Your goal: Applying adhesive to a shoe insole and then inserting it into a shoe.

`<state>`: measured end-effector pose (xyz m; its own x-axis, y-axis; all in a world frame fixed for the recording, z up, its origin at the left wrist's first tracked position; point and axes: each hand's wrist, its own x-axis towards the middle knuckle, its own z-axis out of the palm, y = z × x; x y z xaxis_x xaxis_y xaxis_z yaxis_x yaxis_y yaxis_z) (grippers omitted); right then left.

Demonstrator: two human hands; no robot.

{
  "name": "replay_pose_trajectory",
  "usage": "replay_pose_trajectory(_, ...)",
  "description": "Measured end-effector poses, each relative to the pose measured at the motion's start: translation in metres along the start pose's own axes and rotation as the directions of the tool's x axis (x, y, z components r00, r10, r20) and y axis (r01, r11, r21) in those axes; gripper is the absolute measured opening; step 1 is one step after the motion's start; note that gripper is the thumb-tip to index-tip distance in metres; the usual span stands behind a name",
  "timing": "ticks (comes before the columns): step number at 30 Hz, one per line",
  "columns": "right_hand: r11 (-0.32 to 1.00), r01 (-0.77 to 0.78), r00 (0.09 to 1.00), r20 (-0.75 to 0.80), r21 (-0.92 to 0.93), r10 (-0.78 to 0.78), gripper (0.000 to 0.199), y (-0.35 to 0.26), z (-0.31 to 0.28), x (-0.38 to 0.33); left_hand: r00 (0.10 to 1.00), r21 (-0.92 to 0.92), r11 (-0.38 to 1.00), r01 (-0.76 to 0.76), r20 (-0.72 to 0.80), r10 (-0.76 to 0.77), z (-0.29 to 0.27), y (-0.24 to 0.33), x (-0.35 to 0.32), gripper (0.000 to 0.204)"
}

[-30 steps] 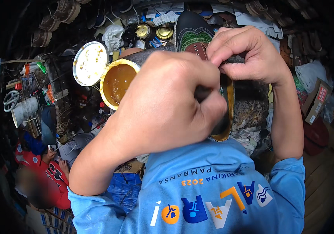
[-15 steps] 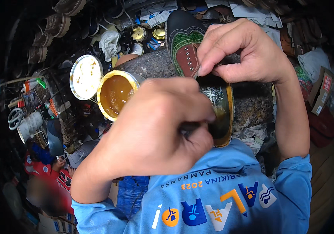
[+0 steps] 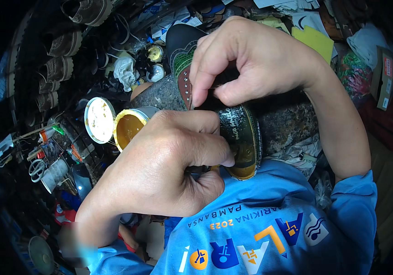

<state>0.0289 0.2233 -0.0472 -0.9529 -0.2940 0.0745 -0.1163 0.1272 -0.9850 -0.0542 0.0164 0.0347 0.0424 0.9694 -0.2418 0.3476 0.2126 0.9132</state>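
Note:
A shoe [image 3: 185, 62] lies across the dark rough block, its black toe pointing away and green textured and brown parts behind it. Over its far side, my right hand [image 3: 251, 64] pinches the edge of the brown lacing flap between thumb and fingertips. My left hand [image 3: 169, 160] is curled above the shoe's left side, index fingertip at the heel's inside. Something dark shows between its thumb and fingers, too hidden to name. Yellowish wet-looking glue coats the heel inside. Left of the shoe stands an open tin [image 3: 130, 130] of amber glue with its lid [image 3: 99, 120] tipped back.
The block [image 3: 293, 119] under the shoe has a crusted surface. Scissors [image 3: 37, 170] and a white spool [image 3: 54, 175] sit at the left. Shoes [image 3: 59, 43] line a rack at the upper left. Scraps and a crumpled white cloth [image 3: 126, 73] lie beyond. Another person's arm [image 3: 127, 236] shows at lower left.
The view has shifted. Both hands and the shoe have come closer to the glue tin. My left hand, blurred before, is now sharp, while my right hand keeps its pinch.

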Motion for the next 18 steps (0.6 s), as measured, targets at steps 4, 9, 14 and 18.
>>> replay_pose_trajectory(4,0.999,0.029,1.0,-0.006,0.017,-0.029,0.03,0.002,0.001,0.003,0.992,0.095,0.995,-0.026,0.122,0.014,-0.005,0.009,0.01,0.027)
replay_pose_trajectory(9,1.0,0.01,1.0,0.009,0.024,-0.01,0.03,-0.002,0.001,0.002,0.967,0.254,0.965,-0.06,0.255,-0.007,-0.013,0.026,0.021,0.027)
replay_pose_trajectory(14,1.0,0.003,1.0,0.001,-0.009,-0.003,0.028,-0.002,0.0,0.001,0.971,0.43,0.898,-0.089,0.239,-0.018,-0.016,0.035,0.026,0.03)
replay_pose_trajectory(18,1.0,-0.008,1.0,0.021,-0.026,0.008,0.025,-0.004,-0.002,0.002,0.987,0.574,0.812,-0.103,0.157,0.014,-0.009,0.035,0.023,0.032)
